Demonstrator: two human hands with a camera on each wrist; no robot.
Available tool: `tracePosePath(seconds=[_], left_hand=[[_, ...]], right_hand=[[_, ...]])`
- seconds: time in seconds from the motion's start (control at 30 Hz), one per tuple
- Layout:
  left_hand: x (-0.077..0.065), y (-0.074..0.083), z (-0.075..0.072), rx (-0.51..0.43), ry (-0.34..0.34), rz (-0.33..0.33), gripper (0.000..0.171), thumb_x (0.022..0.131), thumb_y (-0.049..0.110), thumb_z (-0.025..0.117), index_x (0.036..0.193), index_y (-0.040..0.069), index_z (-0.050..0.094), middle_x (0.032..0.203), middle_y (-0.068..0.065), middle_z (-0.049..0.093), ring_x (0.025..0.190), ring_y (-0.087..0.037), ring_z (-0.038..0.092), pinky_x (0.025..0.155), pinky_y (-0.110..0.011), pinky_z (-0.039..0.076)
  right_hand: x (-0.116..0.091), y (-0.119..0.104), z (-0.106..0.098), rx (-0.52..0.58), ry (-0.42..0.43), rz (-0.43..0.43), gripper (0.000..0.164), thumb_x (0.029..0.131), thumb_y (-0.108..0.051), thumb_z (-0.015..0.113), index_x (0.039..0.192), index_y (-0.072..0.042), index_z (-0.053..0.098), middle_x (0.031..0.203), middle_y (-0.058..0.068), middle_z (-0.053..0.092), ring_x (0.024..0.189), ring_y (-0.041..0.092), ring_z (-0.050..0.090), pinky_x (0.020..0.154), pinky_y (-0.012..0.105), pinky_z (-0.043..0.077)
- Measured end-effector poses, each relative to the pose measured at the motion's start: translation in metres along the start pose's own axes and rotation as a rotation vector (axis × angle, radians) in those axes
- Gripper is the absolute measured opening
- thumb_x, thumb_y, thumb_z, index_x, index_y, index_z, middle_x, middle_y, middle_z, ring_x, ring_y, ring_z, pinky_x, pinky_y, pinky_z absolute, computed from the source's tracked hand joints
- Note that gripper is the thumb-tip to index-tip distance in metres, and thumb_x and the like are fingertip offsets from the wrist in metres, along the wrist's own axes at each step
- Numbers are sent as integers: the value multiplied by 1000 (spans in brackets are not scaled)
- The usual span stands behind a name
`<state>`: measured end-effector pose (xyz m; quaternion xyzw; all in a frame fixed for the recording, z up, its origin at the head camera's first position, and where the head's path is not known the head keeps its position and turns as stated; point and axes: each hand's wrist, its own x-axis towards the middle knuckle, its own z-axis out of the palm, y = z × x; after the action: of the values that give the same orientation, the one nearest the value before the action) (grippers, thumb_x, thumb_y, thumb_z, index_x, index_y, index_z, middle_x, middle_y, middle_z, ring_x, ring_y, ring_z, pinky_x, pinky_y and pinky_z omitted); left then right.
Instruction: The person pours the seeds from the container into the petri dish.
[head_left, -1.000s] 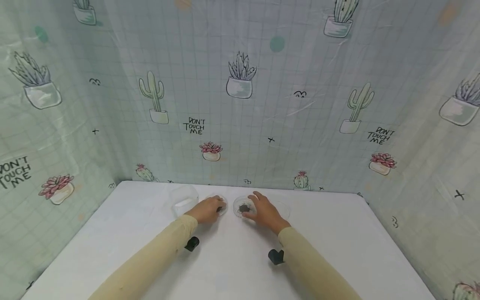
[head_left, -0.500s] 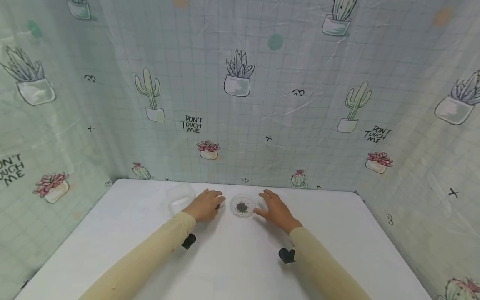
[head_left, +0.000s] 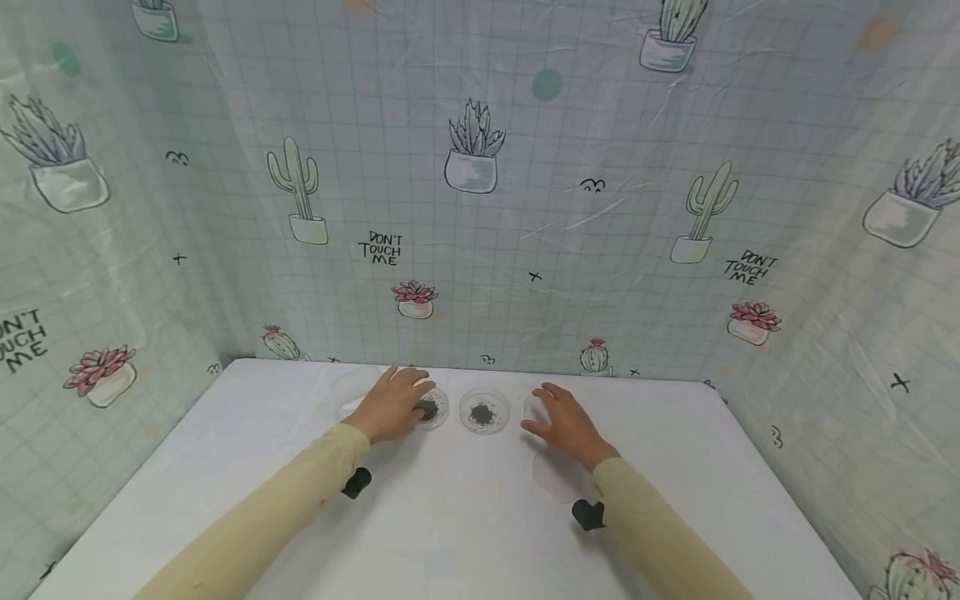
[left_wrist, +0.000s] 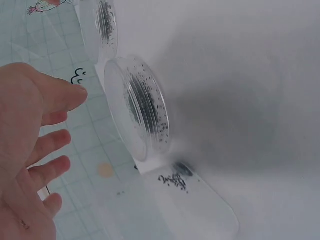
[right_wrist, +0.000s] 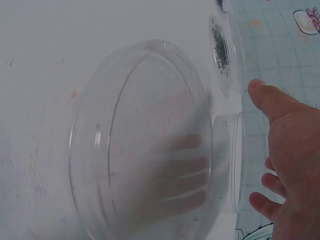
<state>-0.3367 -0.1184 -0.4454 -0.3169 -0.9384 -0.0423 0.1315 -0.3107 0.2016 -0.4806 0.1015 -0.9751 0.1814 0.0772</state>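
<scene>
My left hand (head_left: 392, 406) has loosely bent fingers beside a small clear petri dish (head_left: 444, 419) of dark granules, and the left wrist view shows a gap between fingers and dish. To that dish's right sits a similar petri dish (head_left: 501, 419), also with a dark heap in its middle. My right hand (head_left: 568, 423) is spread with the thumb apart, near a small clear dish (right_wrist: 224, 165) without granules. Closer to me, below the right hand, lies a larger clear round dish (right_wrist: 142, 120). Neither hand grips anything.
Partly behind my left hand stands a clear container (head_left: 347, 390); dark granules show in it in the left wrist view. The white table (head_left: 465, 517) ends at the back against a cactus-print curtain (head_left: 480, 233), which also rises along both sides.
My left hand has drawn left off the left petri dish, uncovering it. My right hand has moved right, away from the other granule dish, and the large clear dish now shows below it.
</scene>
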Motion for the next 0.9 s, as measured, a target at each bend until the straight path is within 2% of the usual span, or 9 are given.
tracePosePath(seconds=[0.3,0.57,0.73,0.9], left_hand=[[-9,-10,-5,-11,33,-18,44,87,22,70,128,10,61,138,-11,56,132,-32,48,115,-57,30],[-22,-22,-4,3,110,-62,51,87,30,70,131,8,58,138,-13,54,131,-33,47,114,-59,29],[-30,-28,-5,-26,150,-82,55,85,33,71,132,7,57,139,-14,54,131,-34,47,113,-59,30],[-36,-34,-7,-39,151,-108,58,85,41,68,132,9,57,140,-14,53,132,-34,45,111,-60,32]], right_hand=[[-2,7,-6,-10,-2,11,67,86,-43,70,137,-5,50,149,19,41,139,37,38,115,52,34],[-7,15,-7,-39,-15,25,74,83,-51,70,138,-5,49,149,21,41,138,39,39,113,54,35],[-11,22,-8,-31,-10,41,80,81,-53,71,138,-3,49,149,22,41,138,40,39,112,55,35],[-14,30,-8,-31,-2,52,81,80,-52,72,138,-1,48,148,24,41,136,41,40,111,57,36]])
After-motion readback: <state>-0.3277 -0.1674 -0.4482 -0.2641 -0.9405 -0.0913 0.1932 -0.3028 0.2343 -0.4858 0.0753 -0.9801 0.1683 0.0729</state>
